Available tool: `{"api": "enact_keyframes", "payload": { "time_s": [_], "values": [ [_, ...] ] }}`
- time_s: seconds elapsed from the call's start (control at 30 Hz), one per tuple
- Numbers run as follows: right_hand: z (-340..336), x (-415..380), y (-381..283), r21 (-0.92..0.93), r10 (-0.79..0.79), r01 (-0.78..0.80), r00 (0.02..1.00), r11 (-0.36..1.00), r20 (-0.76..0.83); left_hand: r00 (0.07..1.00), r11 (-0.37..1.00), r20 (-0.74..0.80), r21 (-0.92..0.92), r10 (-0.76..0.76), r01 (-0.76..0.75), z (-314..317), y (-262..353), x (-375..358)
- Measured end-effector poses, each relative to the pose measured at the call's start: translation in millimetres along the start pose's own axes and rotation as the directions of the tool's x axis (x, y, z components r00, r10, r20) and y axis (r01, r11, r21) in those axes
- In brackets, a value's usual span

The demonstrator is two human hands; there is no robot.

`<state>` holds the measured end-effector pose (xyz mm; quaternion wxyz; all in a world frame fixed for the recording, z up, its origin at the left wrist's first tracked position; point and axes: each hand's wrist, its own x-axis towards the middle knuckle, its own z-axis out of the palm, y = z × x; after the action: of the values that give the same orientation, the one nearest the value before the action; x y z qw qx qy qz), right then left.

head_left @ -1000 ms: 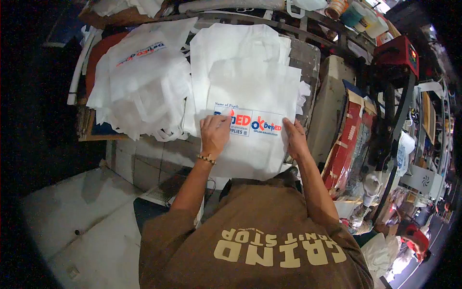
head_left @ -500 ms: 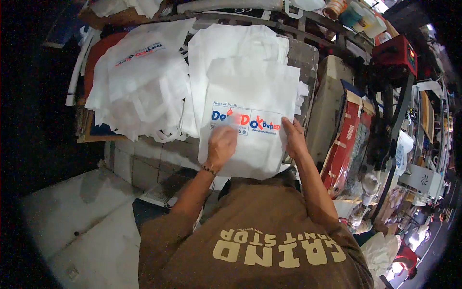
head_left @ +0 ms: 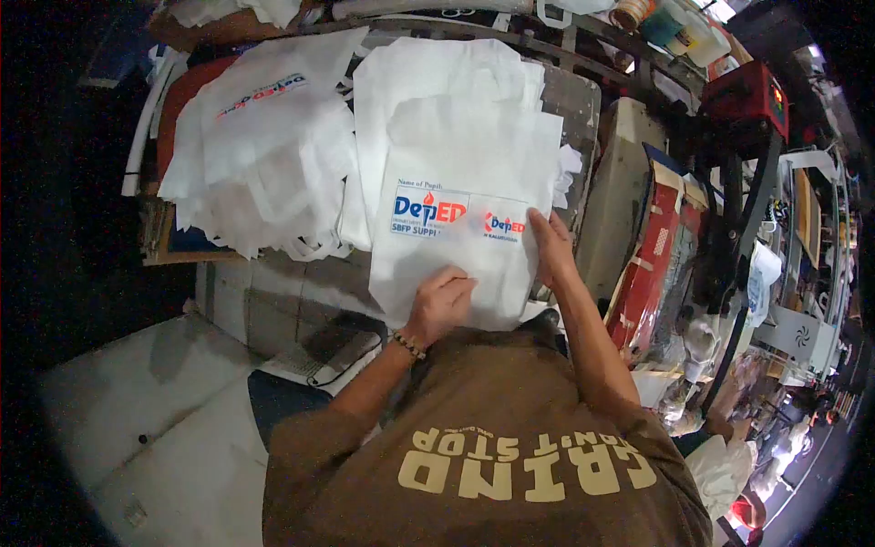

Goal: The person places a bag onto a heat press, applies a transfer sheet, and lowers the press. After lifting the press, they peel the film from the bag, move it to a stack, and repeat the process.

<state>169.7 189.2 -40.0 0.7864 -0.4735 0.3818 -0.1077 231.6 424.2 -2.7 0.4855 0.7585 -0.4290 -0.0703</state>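
A white printed bag (head_left: 456,150) lies tilted toward me, with blue and red "DepED" lettering across its middle. My right hand (head_left: 552,244) grips its right edge, thumb on the front face. Fingers curled and pinched together, my left hand (head_left: 442,304) is over the bag's lower part, below the print. What it pinches, if anything, is hidden. A blurred patch covers part of the right-hand logo. Behind this bag, more white bags (head_left: 437,68) are stacked.
To the left, a pile of printed white bags (head_left: 260,137) with loose handles overhangs the table edge. On the right stand a pale padded board (head_left: 612,182), a red taped panel (head_left: 652,255) and a red machine box (head_left: 747,96). A keyboard-like device (head_left: 319,356) sits below left.
My left hand has moved down and slightly right, off the left logo to below the print. My right hand keeps its hold on the bag's edge.
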Motion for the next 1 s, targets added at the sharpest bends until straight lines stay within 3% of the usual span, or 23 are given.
{"api": "enact_keyframes", "payload": {
  "time_s": [0.17,0.23,0.3,0.33,0.4,0.5,0.6,0.7,0.73,0.77,0.8,0.83,0.9,0.97,1.0],
  "values": [
    [13,-1,-10,0.171,0.038,-0.042,0.999,0.984,0.029,0.989,0.990,0.121,-0.117,0.090,-0.076,3,2,-3],
    [15,-11,-15,0.130,0.037,-0.040,0.999,0.991,0.020,0.986,0.988,0.148,-0.139,0.082,-0.061,5,12,-13],
    [18,-3,-18,0.092,0.013,-0.015,1.000,0.996,0.023,0.976,0.973,0.186,-0.179,-0.110,0.144,6,15,-9],
    [16,-1,-13,0.088,0.012,-0.014,1.000,0.996,0.019,0.976,0.973,0.189,-0.181,-0.111,0.146,8,18,-9],
    [11,3,-7,0.080,0.011,-0.012,1.000,0.997,0.018,0.989,0.988,0.147,-0.153,0.011,0.011,13,24,-8],
    [17,6,-12,0.152,0.031,-0.024,0.999,0.988,-0.043,0.972,0.977,0.236,-0.211,0.010,0.041,22,22,-21],
    [12,6,-13,0.062,0.002,0.000,1.000,0.998,-0.023,0.974,0.950,0.223,-0.311,0.038,0.034,21,33,-20],
    [19,-8,-30,0.055,0.052,-0.051,0.999,0.997,-0.016,0.947,0.924,0.306,-0.382,0.095,0.030,18,43,-17],
    [22,-5,-40,0.099,0.170,-0.167,0.985,0.981,-0.029,0.947,0.923,0.302,-0.383,0.110,0.015,16,45,-11],
    [23,-6,-45,0.145,0.297,-0.288,0.954,0.946,-0.040,0.906,0.868,0.392,-0.493,0.159,0.061,13,50,-11],
    [22,-7,-41,0.146,0.301,-0.291,0.953,0.945,-0.045,0.855,0.798,0.473,-0.588,0.210,0.129,8,57,-16],
    [24,-1,-39,0.201,0.259,-0.248,0.965,0.948,-0.034,0.854,0.799,0.472,-0.589,0.218,0.121,1,59,-15],
    [29,3,-47,0.263,0.195,-0.181,0.980,0.948,-0.031,0.700,0.814,0.693,-0.499,0.171,0.296,-21,52,-12],
    [34,-5,-61,-0.014,0.040,-0.039,0.997,0.999,0.072,0.471,0.853,0.878,-0.312,0.089,0.420,-41,17,-17],
    [29,12,-52,-0.212,-0.105,0.133,0.984,0.968,0.141,0.272,0.864,0.955,-0.037,-0.117,0.503,-55,20,-11]
  ]
}}
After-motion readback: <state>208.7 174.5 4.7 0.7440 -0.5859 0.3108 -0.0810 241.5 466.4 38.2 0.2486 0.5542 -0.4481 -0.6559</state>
